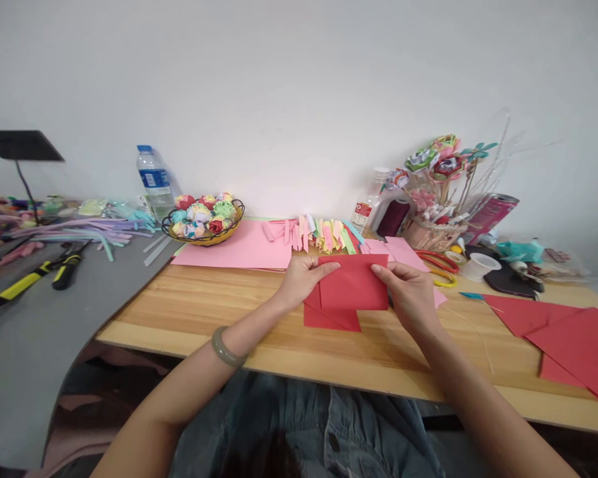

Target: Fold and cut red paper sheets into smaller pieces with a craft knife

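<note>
A piece of red paper (pixel 355 283) is held up above the wooden table between my two hands. My left hand (pixel 303 279) pinches its upper left corner, thumb on the front face. At the upper right corner, my right hand (pixel 409 292) grips it the same way, the other fingers behind. More red paper (pixel 331 320) lies on the table just below and behind the held piece, partly hidden by it.
Pink sheets (pixel 229 249) lie behind, beside a basket of paper flowers (pixel 204 238). Folded coloured strips (pixel 323 235) sit near the wall. Red-handled scissors (pixel 439 263) and red sheets (pixel 578 338) are at right. Pliers (pixel 67 271) lie on the grey table (pixel 44 352).
</note>
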{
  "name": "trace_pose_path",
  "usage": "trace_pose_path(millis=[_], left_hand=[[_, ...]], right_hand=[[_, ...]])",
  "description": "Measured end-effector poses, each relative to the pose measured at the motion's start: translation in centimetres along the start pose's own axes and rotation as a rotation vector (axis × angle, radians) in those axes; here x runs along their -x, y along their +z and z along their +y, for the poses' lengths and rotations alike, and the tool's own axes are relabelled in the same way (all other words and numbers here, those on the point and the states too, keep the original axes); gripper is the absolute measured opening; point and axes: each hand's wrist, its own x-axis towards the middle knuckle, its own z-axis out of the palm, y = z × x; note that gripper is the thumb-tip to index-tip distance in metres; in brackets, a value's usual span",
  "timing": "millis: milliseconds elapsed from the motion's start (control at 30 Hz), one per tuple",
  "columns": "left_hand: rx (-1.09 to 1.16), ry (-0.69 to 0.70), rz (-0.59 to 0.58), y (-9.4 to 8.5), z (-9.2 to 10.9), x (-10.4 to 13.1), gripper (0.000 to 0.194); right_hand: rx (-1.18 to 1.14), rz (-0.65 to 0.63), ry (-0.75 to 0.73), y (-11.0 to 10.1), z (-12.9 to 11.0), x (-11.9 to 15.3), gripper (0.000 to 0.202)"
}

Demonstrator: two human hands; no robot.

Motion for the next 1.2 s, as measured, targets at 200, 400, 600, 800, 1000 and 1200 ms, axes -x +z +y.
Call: trace_pose_path(millis=[200, 400, 600, 800, 1000, 1200], left_hand=[[0.006, 0.011, 0.003, 0.00, -0.02, 0.00, 0.045], [0.022, -0.016, 0.016, 0.03, 0.06, 0.03, 0.045], [-0.002, 0.036, 0.035, 0.01, -0.08, 0.03, 0.049], [0.002, 0.076, 0.031, 0.04, -0.09, 0.08, 0.050], [0.005, 0.055, 0.038, 0.05, -0.05, 0.10, 0.050], [-0.017, 0.064, 0.059, 0.12, 0.01, 0.15, 0.055]], right_hand=[[-0.002, -0.017, -0.025, -0.03, 0.05, -0.02, 0.027], [-0.011, -0.033, -0.051, -0.05, 0.24, -0.05, 0.026], [-0.019, -0.052, -0.091, -0.13, 0.28, -0.05, 0.025], [-0.028, -0.061, -0.110, -0.24, 0.37, -0.01, 0.022], [-0.036, -0.055, -0.104, -0.24, 0.49, -0.04, 0.021], [-0.061, -0.056, -0.094, -0.29, 0.56, -0.03, 0.019]])
